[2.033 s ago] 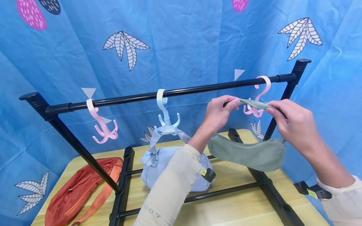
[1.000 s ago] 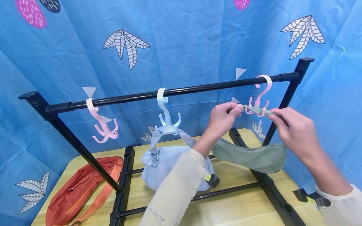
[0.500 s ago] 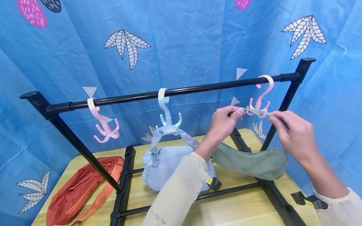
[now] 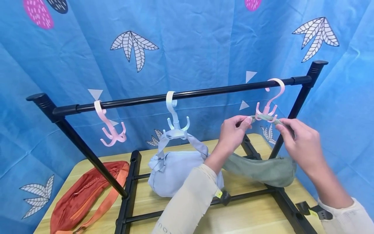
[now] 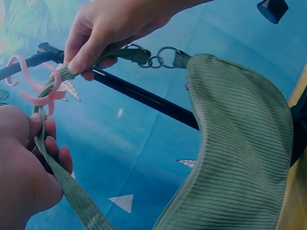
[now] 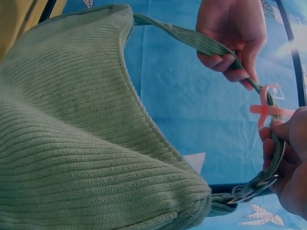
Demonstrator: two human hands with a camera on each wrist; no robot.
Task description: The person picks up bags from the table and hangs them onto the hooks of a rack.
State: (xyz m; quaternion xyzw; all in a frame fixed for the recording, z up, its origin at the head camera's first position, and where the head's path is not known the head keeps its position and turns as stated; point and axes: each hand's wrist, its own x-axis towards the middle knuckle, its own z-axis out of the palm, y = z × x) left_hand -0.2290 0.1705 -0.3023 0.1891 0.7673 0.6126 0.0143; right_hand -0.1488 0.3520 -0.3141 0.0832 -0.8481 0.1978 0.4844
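A green corduroy shoulder bag [image 4: 260,170] hangs by its strap [image 5: 76,196] below both hands. My left hand [image 4: 232,133] pinches the strap on the left side of a pink multi-prong hook [image 4: 282,88], and my right hand [image 4: 302,143] pinches it on the right side. Between the two hands, the strap lies across the hook's upturned prongs. In the left wrist view, metal rings [image 5: 167,56] join the strap to the bag near the right hand. The bag's ribbed body [image 6: 91,115] fills much of the right wrist view.
A black rack's top bar [image 4: 216,91] carries the pink hook, a blue hook [image 4: 172,110] with a light blue bag [image 4: 178,172] hanging from it, and another pink hook [image 4: 106,122] at left. An orange-red bag [image 4: 84,195] lies on the wooden table [image 4: 233,221].
Both hands have come down with the green bag's strap, from in front of the right pink hook onto its prongs. The bag hangs slightly lower. The other bags stay put.
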